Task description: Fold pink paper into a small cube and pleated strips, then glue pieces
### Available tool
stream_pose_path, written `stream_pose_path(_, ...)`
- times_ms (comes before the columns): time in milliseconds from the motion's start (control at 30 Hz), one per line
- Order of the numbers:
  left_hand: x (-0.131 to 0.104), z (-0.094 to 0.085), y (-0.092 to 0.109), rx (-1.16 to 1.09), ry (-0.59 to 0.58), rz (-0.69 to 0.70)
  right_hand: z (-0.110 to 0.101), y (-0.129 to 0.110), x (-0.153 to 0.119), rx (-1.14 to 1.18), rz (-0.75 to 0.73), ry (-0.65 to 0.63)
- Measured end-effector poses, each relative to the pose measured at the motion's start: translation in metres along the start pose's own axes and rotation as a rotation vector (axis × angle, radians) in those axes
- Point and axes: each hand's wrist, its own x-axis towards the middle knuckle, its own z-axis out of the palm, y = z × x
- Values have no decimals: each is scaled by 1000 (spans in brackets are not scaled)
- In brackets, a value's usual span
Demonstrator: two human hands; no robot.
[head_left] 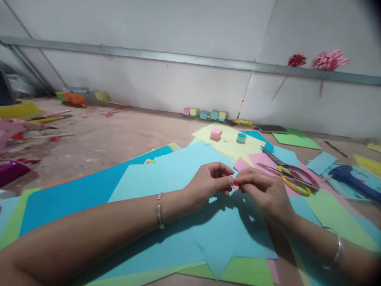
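My left hand [210,183] and my right hand [264,190] meet above light blue paper [166,178], fingertips pinched together. Between them is a small piece of pink paper [235,186], mostly covered by the fingers. Each hand has thumb and fingers closed on it. Just behind my right hand lie red-handled scissors [300,174] and yellow-handled scissors [293,184] on pink sheets. Farther back, a small pink paper box [216,134] and a small blue paper ring [241,138] rest on a pale yellow sheet [229,147].
Small coloured paper cubes [204,115] line the wall. A dark blue glue gun [357,182] lies at the right. Pencils [53,118] and a purple object [12,171] are at the left. Paper flowers [330,60] hang on the rail.
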Motion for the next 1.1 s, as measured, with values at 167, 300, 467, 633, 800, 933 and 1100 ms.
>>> stream_pose_path(167, 1, 2, 3, 173, -23, 99, 0, -4, 0, 112, 154, -3)
stream_pose_path(300, 0, 4, 3, 315, 69, 175, 2, -5, 0, 210, 296, 62)
stream_pose_path(467, -3, 3, 2, 563, 134, 344, 3, -6, 2, 163, 382, -1)
stream_pose_path(633, -5, 0, 3, 753, 142, 518, 3, -7, 3, 183, 449, -61)
stream_pose_path(800, -4, 0, 2, 826, 87, 554, 4, -6, 2, 173, 445, -33)
stream_pose_path(933, -4, 0, 2, 768, 92, 512, 4, -5, 1, 151, 410, -13)
stream_pose_path(1100, -3, -1, 4, 763, 122, 525, 5, -7, -1, 111, 379, -13)
